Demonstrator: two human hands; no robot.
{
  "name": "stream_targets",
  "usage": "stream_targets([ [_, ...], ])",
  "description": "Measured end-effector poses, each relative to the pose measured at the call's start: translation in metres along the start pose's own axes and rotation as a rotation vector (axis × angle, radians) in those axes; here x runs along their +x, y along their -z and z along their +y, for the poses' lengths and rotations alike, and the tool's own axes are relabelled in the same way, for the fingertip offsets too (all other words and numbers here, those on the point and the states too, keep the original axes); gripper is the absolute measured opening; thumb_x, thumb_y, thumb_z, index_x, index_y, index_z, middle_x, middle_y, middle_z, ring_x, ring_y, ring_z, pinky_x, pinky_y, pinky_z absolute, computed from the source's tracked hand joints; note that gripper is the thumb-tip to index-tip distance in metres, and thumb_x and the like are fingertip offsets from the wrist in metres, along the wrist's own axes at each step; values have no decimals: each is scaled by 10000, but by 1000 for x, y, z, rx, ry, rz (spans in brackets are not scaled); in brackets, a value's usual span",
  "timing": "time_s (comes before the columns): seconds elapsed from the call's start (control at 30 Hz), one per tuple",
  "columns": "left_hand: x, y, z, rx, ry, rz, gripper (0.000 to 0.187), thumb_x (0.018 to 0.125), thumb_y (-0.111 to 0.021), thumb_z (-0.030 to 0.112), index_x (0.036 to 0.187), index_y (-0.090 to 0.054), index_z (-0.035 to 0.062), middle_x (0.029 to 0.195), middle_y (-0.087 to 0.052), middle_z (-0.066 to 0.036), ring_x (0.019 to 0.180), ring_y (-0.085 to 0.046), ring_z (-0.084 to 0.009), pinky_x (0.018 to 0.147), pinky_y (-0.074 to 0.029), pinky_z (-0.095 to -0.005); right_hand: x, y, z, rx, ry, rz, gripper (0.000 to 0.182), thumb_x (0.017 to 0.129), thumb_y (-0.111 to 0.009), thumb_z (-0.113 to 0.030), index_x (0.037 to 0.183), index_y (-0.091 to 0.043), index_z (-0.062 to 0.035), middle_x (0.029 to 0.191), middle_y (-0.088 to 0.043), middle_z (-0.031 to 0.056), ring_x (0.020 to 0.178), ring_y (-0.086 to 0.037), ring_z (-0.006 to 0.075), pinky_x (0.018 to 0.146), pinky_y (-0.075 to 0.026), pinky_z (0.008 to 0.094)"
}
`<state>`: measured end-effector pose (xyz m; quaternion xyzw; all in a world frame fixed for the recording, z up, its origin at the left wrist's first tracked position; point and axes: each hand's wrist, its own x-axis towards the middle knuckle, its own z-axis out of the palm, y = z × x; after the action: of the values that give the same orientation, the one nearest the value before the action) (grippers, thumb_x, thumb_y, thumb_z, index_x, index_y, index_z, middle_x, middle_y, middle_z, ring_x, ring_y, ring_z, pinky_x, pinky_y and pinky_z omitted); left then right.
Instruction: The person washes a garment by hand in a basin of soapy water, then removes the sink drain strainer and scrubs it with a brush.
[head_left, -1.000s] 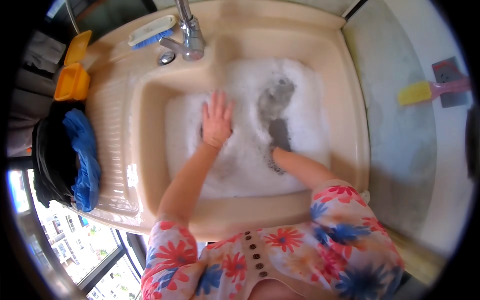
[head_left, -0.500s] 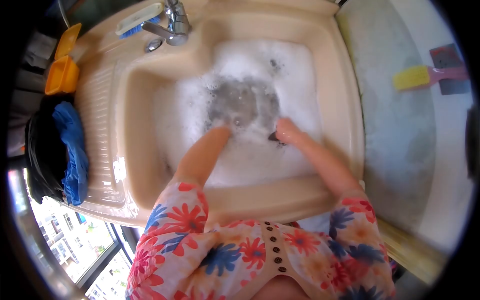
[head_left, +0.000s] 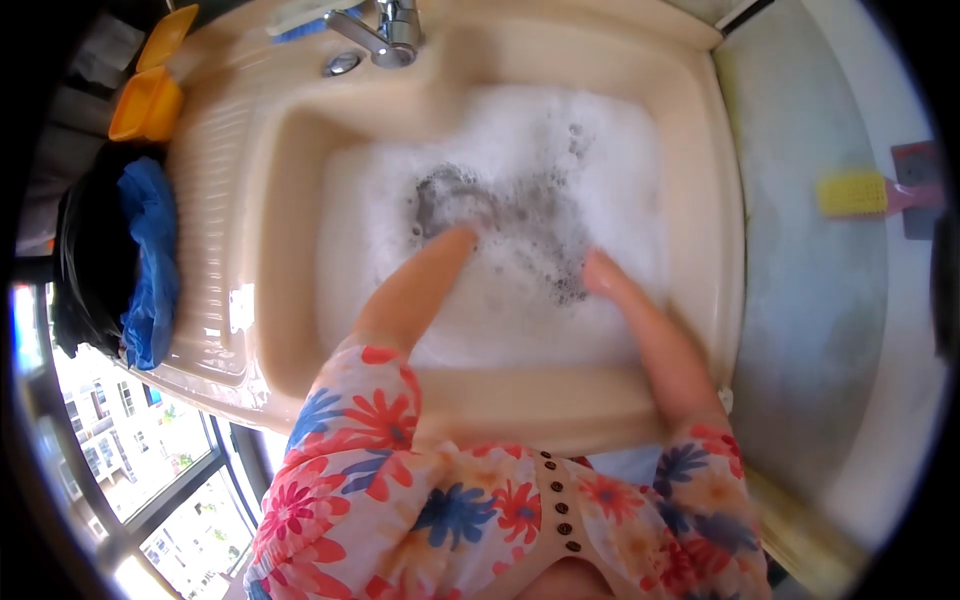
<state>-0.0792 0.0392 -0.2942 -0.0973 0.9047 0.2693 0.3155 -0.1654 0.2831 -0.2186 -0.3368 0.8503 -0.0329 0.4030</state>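
Both my arms reach down into soapy water [head_left: 520, 320] in a beige sink [head_left: 285, 250]. My left hand [head_left: 472, 234] is under the surface past the wrist, beside a grey, bubbly gap in the foam; its fingers are hidden. To the right, my right hand [head_left: 601, 272] dips into the water near the edge of the foam. Its fingers are under water too, so I cannot see whether it holds anything. Greyish water shows between the two hands, and nothing beneath it can be made out.
A chrome faucet [head_left: 392, 40] stands behind the basin. On the left are a ribbed drainboard [head_left: 208, 260], an open orange box [head_left: 146, 105] and a black-and-blue plastic bag [head_left: 148, 260]. A yellow-bristled brush [head_left: 852, 195] with a pink handle lies at right.
My right hand has sunk deeper and moved slightly right; the dark thing at its fingers no longer shows. My left hand has shifted a little up and right. The whole view has shifted somewhat.
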Motion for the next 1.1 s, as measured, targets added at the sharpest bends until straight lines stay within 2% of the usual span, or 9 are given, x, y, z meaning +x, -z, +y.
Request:
stream_targets([
  [0.1, 8, -3, -45, -113, 19, -17, 393, 736, -563, 156, 1118, -525, 72, 1136, -512, -122, 1053, -473, -262, 848, -403, -376, -4, 12, -15, 231, 60, 80, 446, 736, -579, -198, 1098, -480, 43, 991, -568, 240, 909, -544, 358, 801, -439, 378],
  [0.17, 8, -5, -71, -404, 10, 45, 381, 737, -565, 156, 1107, -536, 68, 1119, -533, -121, 1041, -486, -255, 845, -409, -366, -16, 18, -53, 744, 16, 134, 546, 744, -609, -308, 1155, -455, 17, 1063, -557, 188, 920, -550, 342, 803, -432, 430],
  [0.23, -100, 67, 30, -1340, -27, 83, 239, 696, -570, 90, 898, -603, -34, 868, -607, -100, 821, -563, -211, 727, -456, -321, -7, 21, -73, 1084, -39, 79, 635, 755, -620, -381, 1215, -396, -6, 1150, -509, 141, 955, -539, 314, 782, -437, 472],
  [0.4, -101, 74, 34, -1363, -253, 32, 253, 683, -613, 55, 922, -561, -10, 853, -564, -46, 730, -527, -143, 661, -446, -262, -4, 62, -109, 1365, 114, -409, 693, 786, -604, -364, 1309, -253, -75, 1285, -358, 90, 1062, -475, 238, 668, -491, 489],
  [0.6, -152, 107, 49, -786, -410, 460, 249, 717, -628, 117, 951, -569, 55, 798, -573, -44, 678, -544, -122, 648, -459, -271, -16, 100, -149, 1246, 268, -213, 434, 811, -540, -194, 1217, -413, -110, 1080, -515, 85, 950, -553, 250, 600, -537, 435],
  [0.7, -193, 145, 21, -156, -191, 973, 314, 699, -649, 162, 993, -557, 101, 926, -570, -74, 718, -577, -210, 689, -470, -338, 0, 142, -146, 1362, 386, -217, 403, 824, -530, -196, 1188, -425, -56, 1017, -569, 121, 875, -600, 287, 587, -541, 418],
  [0.8, -235, 187, -56, 193, 201, 1296, 438, 731, -622, 272, 1118, -495, 112, 1176, -459, -132, 1105, -418, -310, 888, -381, -403, 28, 193, -155, 1458, 382, -50, 372, 846, -518, -253, 1121, -459, -8, 1042, -568, 148, 861, -610, 277, 567, -546, 362],
  [0.97, -267, 191, -148, 156, 760, 975, 569, 846, -346, 508, 1307, -347, 174, 1385, -234, -161, 1287, -191, -307, 1014, -162, -506, 108, 245, -181, 1267, 282, 300, 369, 873, -468, -328, 1065, -489, -14, 853, -629, 130, 697, -631, 225, 485, -487, 292],
  [1.1, -246, 214, -125, 34, 603, 837, 579, 859, -252, 531, 1336, -306, 206, 1425, -159, -117, 1327, -79, -282, 1033, -91, -503, 150, 253, -208, 787, 145, 653, 429, 843, -502, -374, 1080, -497, -16, 602, -580, 104, 493, -572, 178, 377, -402, 279],
])
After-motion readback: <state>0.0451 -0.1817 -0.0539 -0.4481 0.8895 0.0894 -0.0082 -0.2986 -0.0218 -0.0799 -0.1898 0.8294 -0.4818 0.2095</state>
